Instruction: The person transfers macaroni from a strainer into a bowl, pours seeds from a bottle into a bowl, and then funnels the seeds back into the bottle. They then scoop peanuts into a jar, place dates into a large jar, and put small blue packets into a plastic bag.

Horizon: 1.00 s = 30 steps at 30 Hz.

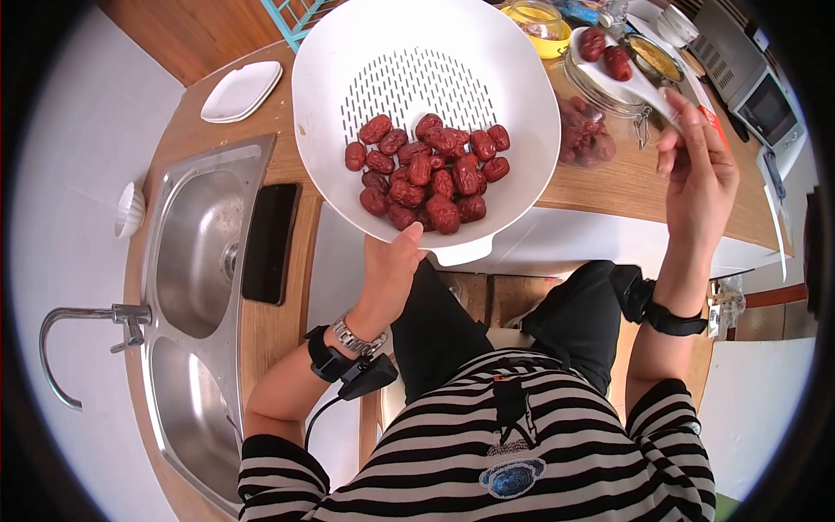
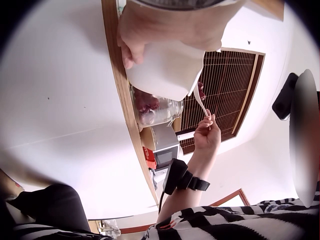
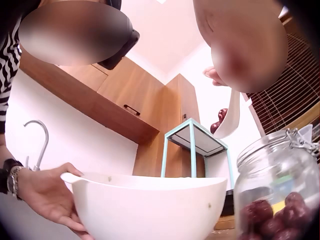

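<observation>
My left hand grips the near edge of a white colander, thumb at the rim, fingers underneath. Red dates lie heaped inside it over the slotted base. In my right hand I pinch the handle of a white spoon. Two red dates sit in its bowl, raised over an open glass jar. More red dates lie in the bottom of the jar, which stands just right of the colander. In the right wrist view the spoon is held well above the colander's rim.
A double steel sink with a tap is at left, beside a black phone on the counter edge. White dishes lie behind it. A yellow bowl, a pan and a microwave stand at the back right.
</observation>
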Each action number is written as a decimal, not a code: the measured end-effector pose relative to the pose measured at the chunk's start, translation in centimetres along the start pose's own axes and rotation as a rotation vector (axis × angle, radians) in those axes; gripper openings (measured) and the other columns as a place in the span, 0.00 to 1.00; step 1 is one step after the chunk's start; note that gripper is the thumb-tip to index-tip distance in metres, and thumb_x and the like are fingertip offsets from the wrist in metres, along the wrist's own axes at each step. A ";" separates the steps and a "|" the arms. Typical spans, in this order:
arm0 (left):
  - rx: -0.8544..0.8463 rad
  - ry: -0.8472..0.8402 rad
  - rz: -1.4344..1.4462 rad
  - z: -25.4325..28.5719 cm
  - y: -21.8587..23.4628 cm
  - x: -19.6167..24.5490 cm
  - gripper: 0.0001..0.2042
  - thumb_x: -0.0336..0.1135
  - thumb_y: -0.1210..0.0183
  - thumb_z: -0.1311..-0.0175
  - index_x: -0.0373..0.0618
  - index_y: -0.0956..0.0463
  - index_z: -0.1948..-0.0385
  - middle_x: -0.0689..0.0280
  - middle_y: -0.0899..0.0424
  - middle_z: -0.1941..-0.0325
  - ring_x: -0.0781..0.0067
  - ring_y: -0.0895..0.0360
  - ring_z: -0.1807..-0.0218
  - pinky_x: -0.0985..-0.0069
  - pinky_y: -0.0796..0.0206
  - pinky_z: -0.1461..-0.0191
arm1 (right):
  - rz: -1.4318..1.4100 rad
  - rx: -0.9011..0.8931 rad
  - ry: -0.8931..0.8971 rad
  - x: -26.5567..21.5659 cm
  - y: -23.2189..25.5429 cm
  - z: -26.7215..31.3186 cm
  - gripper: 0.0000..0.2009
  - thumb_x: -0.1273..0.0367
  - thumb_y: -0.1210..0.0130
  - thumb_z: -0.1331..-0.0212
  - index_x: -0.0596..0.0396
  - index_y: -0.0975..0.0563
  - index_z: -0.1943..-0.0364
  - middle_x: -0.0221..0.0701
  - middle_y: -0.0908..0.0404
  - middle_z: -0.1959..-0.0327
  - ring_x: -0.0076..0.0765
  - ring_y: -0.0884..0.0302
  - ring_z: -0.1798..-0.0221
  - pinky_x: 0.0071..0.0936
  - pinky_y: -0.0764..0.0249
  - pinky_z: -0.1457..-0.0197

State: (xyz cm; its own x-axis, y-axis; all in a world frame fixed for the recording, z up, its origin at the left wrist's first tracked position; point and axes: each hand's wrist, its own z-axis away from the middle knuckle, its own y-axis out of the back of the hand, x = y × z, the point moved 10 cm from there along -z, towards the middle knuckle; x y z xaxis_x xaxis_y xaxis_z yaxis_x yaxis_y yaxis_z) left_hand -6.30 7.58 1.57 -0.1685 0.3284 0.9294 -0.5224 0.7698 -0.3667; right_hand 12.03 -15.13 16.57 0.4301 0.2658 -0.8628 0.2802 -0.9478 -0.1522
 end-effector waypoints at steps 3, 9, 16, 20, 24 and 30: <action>0.011 0.034 -0.019 0.0 0.1 -0.2 0.21 0.37 0.53 0.45 0.41 0.45 0.50 0.67 0.36 0.53 0.80 0.34 0.55 0.81 0.38 0.56 | 0.333 0.038 0.171 -1.3 0.5 -0.8 0.11 0.70 0.54 0.45 0.62 0.26 0.62 0.29 0.28 0.85 0.17 0.33 0.85 0.11 0.38 0.82; 0.013 0.022 0.032 0.1 -0.2 0.1 0.21 0.37 0.53 0.45 0.40 0.45 0.50 0.66 0.36 0.55 0.81 0.34 0.57 0.82 0.38 0.58 | 0.921 0.066 0.502 -3.0 -1.2 0.2 0.09 0.72 0.53 0.46 0.57 0.25 0.63 0.27 0.28 0.87 0.17 0.30 0.83 0.13 0.36 0.80; 0.003 -0.017 -0.054 -0.1 0.4 -0.3 0.21 0.35 0.52 0.46 0.37 0.45 0.51 0.65 0.36 0.56 0.80 0.35 0.58 0.82 0.38 0.59 | 0.720 -0.228 0.340 -2.1 -5.4 2.8 0.09 0.75 0.51 0.49 0.55 0.25 0.63 0.34 0.25 0.83 0.24 0.26 0.80 0.17 0.33 0.79; -0.020 -0.141 -0.081 -0.1 0.0 0.6 0.22 0.33 0.50 0.47 0.34 0.45 0.52 0.63 0.36 0.53 0.76 0.37 0.54 0.79 0.44 0.50 | 0.798 -0.426 0.423 0.2 -9.0 4.5 0.07 0.75 0.50 0.53 0.58 0.26 0.68 0.41 0.26 0.80 0.42 0.27 0.76 0.29 0.32 0.75; -0.037 -0.139 -0.068 -0.1 0.0 0.5 0.22 0.31 0.50 0.48 0.33 0.45 0.51 0.62 0.37 0.51 0.75 0.39 0.51 0.76 0.48 0.46 | 1.058 -0.482 0.485 1.3 -10.1 4.8 0.05 0.75 0.50 0.53 0.62 0.27 0.71 0.43 0.26 0.79 0.44 0.27 0.76 0.31 0.33 0.74; -0.047 -0.124 -0.044 -0.1 -0.1 0.5 0.23 0.30 0.51 0.48 0.33 0.46 0.50 0.61 0.37 0.52 0.75 0.39 0.51 0.77 0.47 0.47 | 0.838 -0.523 0.205 3.1 -8.7 4.4 0.06 0.73 0.51 0.51 0.63 0.26 0.73 0.44 0.28 0.83 0.44 0.27 0.78 0.31 0.34 0.75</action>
State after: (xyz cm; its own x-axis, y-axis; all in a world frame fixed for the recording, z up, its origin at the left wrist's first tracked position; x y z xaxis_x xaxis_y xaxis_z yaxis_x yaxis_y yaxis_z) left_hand -6.26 7.71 2.04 -0.2492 0.2257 0.9418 -0.4927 0.8077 -0.3239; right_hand 7.16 -6.80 13.07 0.7865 -0.3791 -0.4876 0.1398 -0.6598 0.7383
